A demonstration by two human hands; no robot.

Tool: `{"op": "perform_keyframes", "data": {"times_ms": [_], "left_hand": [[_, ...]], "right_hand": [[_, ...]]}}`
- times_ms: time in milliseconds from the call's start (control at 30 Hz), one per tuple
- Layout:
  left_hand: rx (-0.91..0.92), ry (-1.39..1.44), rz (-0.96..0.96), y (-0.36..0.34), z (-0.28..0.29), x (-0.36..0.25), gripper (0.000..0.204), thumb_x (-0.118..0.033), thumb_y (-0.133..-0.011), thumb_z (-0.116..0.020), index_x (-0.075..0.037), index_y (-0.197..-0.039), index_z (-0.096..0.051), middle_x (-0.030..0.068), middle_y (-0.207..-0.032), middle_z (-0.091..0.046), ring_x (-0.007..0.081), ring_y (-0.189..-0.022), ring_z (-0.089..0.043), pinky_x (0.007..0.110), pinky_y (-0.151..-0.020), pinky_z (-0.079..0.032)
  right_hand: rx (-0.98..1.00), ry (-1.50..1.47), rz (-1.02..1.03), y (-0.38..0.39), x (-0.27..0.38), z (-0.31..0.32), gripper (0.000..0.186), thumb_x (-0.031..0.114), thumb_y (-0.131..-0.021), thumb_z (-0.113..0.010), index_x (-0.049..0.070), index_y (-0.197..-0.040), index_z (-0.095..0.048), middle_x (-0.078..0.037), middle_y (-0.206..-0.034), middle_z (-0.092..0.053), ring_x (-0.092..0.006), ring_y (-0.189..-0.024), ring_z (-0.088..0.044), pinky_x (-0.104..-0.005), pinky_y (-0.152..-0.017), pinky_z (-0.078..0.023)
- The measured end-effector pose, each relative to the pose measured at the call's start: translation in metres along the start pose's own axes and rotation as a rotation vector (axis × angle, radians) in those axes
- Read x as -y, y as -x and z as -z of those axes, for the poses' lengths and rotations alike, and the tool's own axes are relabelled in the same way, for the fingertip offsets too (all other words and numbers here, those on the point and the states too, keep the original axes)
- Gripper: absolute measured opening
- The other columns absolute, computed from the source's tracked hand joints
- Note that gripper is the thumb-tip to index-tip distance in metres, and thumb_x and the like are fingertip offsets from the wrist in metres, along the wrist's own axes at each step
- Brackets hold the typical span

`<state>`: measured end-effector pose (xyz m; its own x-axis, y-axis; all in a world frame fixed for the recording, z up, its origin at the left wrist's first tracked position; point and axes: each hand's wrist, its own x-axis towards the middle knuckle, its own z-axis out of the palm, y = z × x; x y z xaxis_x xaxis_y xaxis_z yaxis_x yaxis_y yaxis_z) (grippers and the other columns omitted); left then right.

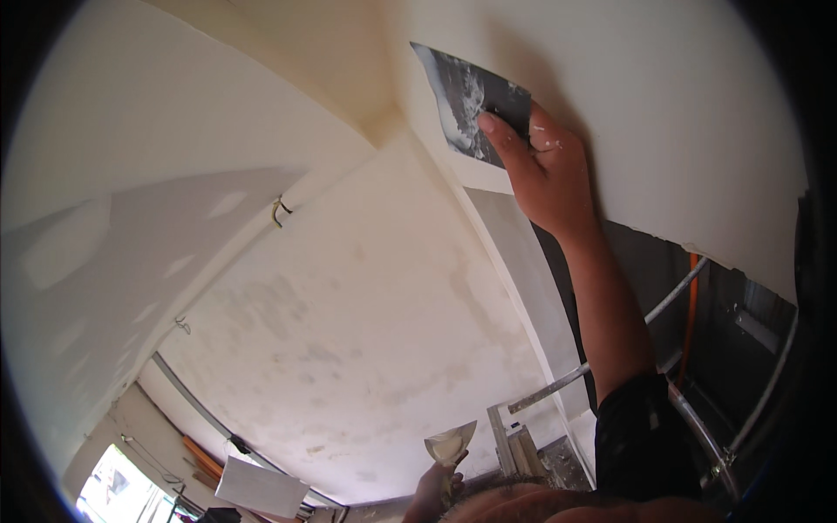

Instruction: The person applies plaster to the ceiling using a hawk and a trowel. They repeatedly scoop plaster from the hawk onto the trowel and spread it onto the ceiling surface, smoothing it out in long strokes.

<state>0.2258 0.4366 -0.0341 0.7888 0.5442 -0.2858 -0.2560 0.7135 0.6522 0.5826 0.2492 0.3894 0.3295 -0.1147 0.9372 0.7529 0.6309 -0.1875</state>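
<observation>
My right hand (551,179) is raised high and closed on a wide, dark putty knife (501,96), thumb lying across its blade. White filler is smeared over the blade, thickest towards its left edge. It is up by the pale wall surface (663,113), near a corner; whether the edge touches cannot be told. White specks dot my knuckles. Low in the middle, my left hand (425,495) grips a second, smaller putty knife (451,443) by its handle, blade up, with a lump of pale filler on it.
A patchy white wall (349,331) fills the middle. Loose wires (280,212) poke out along an edge at left. Metal scaffold tubes (558,388) and an orange pipe (689,322) run below my right arm. A bright window (122,488) and a white board (260,488) are at lower left.
</observation>
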Motion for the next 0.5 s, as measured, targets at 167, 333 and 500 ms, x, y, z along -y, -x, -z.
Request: {"op": "perform_keyframes", "data": {"times_ms": [167, 333, 500], "left_hand": [[0.001, -0.11, 0.041, 0.007, -0.015, 0.002, 0.067, -0.004, -0.094, -0.054, -0.012, -0.157, -0.032, 0.007, -0.14, -0.055, 0.0153, -0.072, -0.051, 0.031, -0.069, -0.048], [-0.015, -0.191, 0.004, 0.015, -0.035, 0.001, 0.065, -0.006, -0.094, -0.054, -0.012, -0.156, -0.034, 0.0069, -0.134, -0.056, 0.0154, -0.071, -0.051, 0.031, -0.069, -0.048], [-0.005, -0.383, 0.0, 0.025, -0.064, -0.008, 0.062, -0.007, -0.095, -0.053, -0.012, -0.155, -0.036, 0.0068, -0.128, -0.057, 0.0155, -0.071, -0.052, 0.031, -0.068, -0.048]], "right_hand": [[0.004, -0.026, -0.064, 0.003, 0.011, 0.012, 0.03, 0.027, -0.103, -0.064, -0.002, -0.112, -0.065, -0.01, -0.085, -0.072, -0.0114, -0.075, -0.062, -0.0285, -0.072, -0.051], [0.086, -0.224, -0.085, 0.086, -0.004, -0.006, 0.029, 0.023, -0.1, -0.068, -0.004, -0.113, -0.068, -0.01, -0.091, -0.074, -0.0093, -0.08, -0.064, -0.0287, -0.075, -0.053], [0.122, -0.139, -0.795, 0.273, -0.021, 0.018, 0.035, 0.028, -0.099, -0.067, -0.001, -0.118, -0.068, -0.008, -0.105, -0.074, -0.0158, -0.098, -0.067, -0.0345, -0.091, -0.051]]}}
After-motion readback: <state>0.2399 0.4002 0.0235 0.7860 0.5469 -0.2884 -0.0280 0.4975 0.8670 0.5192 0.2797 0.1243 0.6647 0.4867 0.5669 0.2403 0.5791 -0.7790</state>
